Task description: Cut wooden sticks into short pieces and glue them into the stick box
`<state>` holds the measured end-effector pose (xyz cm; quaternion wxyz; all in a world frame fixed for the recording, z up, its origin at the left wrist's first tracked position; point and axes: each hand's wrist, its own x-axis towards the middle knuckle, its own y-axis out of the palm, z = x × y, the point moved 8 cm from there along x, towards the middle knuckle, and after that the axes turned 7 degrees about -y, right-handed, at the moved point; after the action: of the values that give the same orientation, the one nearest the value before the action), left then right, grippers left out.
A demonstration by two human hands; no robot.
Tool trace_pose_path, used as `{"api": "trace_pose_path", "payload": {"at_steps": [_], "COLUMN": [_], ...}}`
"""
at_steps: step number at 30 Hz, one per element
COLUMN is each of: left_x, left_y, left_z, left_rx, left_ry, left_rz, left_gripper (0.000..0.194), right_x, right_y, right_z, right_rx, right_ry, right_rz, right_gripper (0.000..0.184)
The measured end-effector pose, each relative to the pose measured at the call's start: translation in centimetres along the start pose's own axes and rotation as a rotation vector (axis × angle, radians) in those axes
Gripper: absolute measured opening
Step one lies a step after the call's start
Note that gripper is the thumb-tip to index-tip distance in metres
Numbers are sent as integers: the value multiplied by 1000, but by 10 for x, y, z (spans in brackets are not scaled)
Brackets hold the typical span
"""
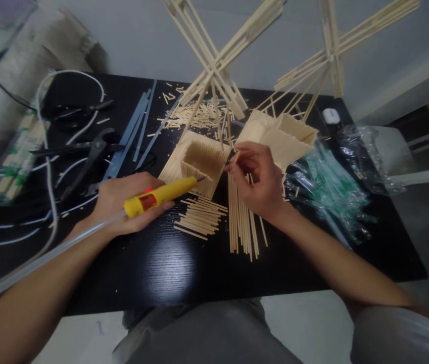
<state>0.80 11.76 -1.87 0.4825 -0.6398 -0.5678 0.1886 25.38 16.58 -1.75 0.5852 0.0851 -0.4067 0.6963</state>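
My left hand [133, 202] is wrapped round a yellow glue gun [161, 196] with a small red light. A long translucent glue stick [66, 243] runs out of its back. The gun's tip is at the near wall of a small open box [202, 164] built of thin wooden sticks on a stick base. Just right of this box, my right hand [257, 177] is closed in a pinch above a bundle of long sticks [242, 227]; what its fingertips hold is not clear. A row of short cut sticks [201, 217] lies in front of the box.
A second stick model [288, 136] with crossed blades stands behind my right hand. Stick offcuts [199, 115] lie at the back. Pliers [98, 149], white cables [50, 177] and spare glue sticks [131, 126] are at left. Plastic bags [339, 187] lie at right.
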Motion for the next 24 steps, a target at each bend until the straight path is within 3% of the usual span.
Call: {"api": "trace_pose_path", "payload": {"at_steps": [4, 7, 10, 15, 19, 24], "left_x": [-4, -3, -3, -10, -12, -9], "left_y": [-7, -8, -14, -26, -26, -30], "left_z": [5, 8, 9, 13, 16, 17], "left_rx": [64, 140, 140, 95, 101, 62], "left_ry": [-66, -109, -121, -141, -173, -162], "left_rz": [-82, -49, -82, -246, -242, -267], "left_gripper": [44, 46, 43, 26, 25, 27], "right_x": [12, 23, 32, 40, 43, 42], "right_y": [-3, -2, 0, 17, 25, 28], "right_z": [5, 9, 8, 6, 1, 0], "right_rx": [-126, -267, -311, -357, -487, -549], "right_ry": [-88, -150, -133, -116, -102, -112], "right_rz": [39, 52, 71, 243, 295, 282], "right_gripper": [28, 22, 14, 6, 28, 30]}}
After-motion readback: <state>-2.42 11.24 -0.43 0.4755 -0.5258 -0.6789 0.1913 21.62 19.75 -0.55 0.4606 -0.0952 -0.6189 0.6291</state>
